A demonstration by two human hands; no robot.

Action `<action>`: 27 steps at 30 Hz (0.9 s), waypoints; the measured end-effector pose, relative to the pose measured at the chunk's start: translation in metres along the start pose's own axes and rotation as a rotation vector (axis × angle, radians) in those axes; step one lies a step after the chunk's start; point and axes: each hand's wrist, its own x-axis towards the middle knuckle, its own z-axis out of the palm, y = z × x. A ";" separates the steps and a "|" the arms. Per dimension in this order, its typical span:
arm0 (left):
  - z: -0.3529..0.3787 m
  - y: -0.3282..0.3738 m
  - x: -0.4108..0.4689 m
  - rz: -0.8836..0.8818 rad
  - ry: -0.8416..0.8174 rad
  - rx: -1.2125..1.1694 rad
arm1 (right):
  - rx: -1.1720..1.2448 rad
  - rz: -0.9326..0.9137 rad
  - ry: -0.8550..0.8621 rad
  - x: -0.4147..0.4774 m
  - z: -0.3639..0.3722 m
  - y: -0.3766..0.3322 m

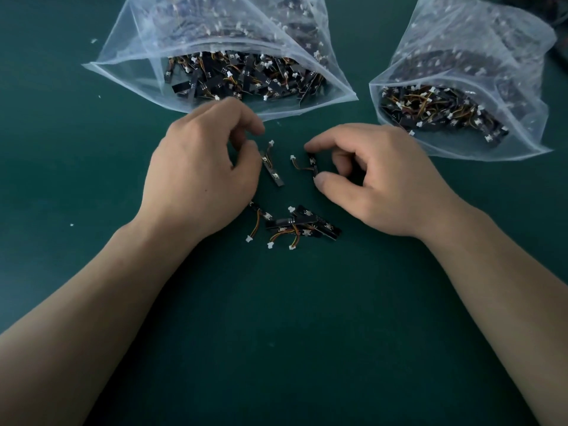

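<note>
Left hand [199, 167] pinches a small black strip circuit board with wired white plug [273, 172], right hand [378, 179] pinches a second board [313, 165], both at the dark green mat [276, 318]; risk: a tug on thin wires could strain their joints.

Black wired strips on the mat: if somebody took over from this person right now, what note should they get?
Left hand pinches one strip by its upper end; right hand pinches another strip between forefinger and thumb.
A small pile of strips lies on the green mat between the wrists; left bag and right bag behind hold many more.
Done: two picked up. Left: the pile, probably; destination unclear.
</note>
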 end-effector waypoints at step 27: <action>0.001 0.002 -0.003 0.092 -0.183 0.054 | -0.198 0.035 0.188 0.003 0.010 -0.011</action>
